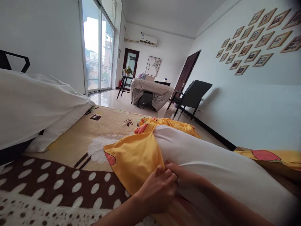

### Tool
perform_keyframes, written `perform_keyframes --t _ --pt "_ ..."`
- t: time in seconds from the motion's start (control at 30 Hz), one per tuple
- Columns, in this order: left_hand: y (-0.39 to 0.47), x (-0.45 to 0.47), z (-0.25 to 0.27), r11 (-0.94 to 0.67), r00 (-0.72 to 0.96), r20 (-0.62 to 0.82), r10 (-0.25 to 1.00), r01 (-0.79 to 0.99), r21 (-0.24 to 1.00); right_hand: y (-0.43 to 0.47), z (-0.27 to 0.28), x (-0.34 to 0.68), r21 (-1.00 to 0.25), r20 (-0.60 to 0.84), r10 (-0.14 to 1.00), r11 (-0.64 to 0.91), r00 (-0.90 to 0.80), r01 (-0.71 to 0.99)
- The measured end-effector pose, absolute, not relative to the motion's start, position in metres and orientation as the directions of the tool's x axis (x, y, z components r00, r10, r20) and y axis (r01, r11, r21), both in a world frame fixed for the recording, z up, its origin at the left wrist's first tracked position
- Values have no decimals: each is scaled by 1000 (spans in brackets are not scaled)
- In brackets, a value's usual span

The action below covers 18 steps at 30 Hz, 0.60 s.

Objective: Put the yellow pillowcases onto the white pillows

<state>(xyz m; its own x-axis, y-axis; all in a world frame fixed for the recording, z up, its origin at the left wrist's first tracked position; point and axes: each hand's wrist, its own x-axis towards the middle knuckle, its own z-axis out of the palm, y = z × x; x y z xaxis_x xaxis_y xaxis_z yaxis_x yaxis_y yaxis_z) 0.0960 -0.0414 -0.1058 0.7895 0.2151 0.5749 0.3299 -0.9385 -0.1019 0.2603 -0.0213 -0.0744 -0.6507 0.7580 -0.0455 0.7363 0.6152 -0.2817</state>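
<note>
Both hands sit right up close at the bottom of the view, meeting at the open edge of the yellow pillowcase. Left hand has its fingers curled shut on a pinch of that yellow fabric. Right hand is pressed against the white pillow, but its fingers are tucked out of sight, so can't tell how closed they are. Pillow lies across the bed, on the patterned blanket, with most of it still bare. My take: keep the case mouth bunched and wide, hold the pillow's corner firmly, and work the fabric along evenly so it doesn't twist. White duvet sits off to the left.
</note>
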Motion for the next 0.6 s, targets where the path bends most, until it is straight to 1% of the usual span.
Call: perform_keyframes --t 0.03,0.07,0.1,0.13,0.17,0.2,0.23,0.27,0.3,0.33,0.37,0.43,0.47,0.53,0.6 --pt "-39 93 -102 -937 768 606 207 335 -104 -24 -73 261 -426 -63 750 576 -658 697" --pt "-36 90 -98 -932 741 636 215 351 -95 -26 -71 261 -590 -80 756 489 -650 642" --pt "-31 85 -92 -920 711 657 249 385 -68 -29 -70 262 -743 -104 774 356 -624 566" --pt "-25 78 -85 -897 677 662 321 442 -18 -32 -68 262 -860 -131 803 200 -581 469" --pt "-17 70 -79 -849 630 646 431 525 54 -34 -66 263 -930 -156 840 53 -520 365" --pt "-7 61 -74 -765 561 591 579 624 157 -37 -65 265 -960 -177 879 -56 -444 274" --pt "4 50 -71 -638 464 497 733 723 267 -39 -63 267 -975 -188 915 -129 -358 183" --pt "15 39 -70 -474 341 372 863 800 368 -40 -60 271 -981 -190 944 -169 -269 97" --pt "28 26 -71 -292 220 205 954 843 452 -41 -57 275 -982 -186 965 -186 -182 20" --pt "40 13 -75 -179 157 85 984 857 483 -40 -54 279 -981 -183 978 -188 -103 -41" --pt "51 0 -81 -118 145 -16 989 857 502 -39 -51 284 -979 -184 982 -188 -44 -80" --pt "68 -24 -97 -46 197 -211 957 826 562 -35 -46 291 -976 -185 982 -182 21 -117" --pt "73 -35 -105 -33 244 -273 931 799 601 -33 -45 294 -977 -183 983 -178 33 -119" --pt "78 -50 -117 -31 346 -333 877 733 680 -27 -44 297 -981 -171 984 -166 45 -101" --pt "78 -60 -124 -57 454 -337 825 660 750 -22 -46 297 -985 -155 985 -149 73 -83"
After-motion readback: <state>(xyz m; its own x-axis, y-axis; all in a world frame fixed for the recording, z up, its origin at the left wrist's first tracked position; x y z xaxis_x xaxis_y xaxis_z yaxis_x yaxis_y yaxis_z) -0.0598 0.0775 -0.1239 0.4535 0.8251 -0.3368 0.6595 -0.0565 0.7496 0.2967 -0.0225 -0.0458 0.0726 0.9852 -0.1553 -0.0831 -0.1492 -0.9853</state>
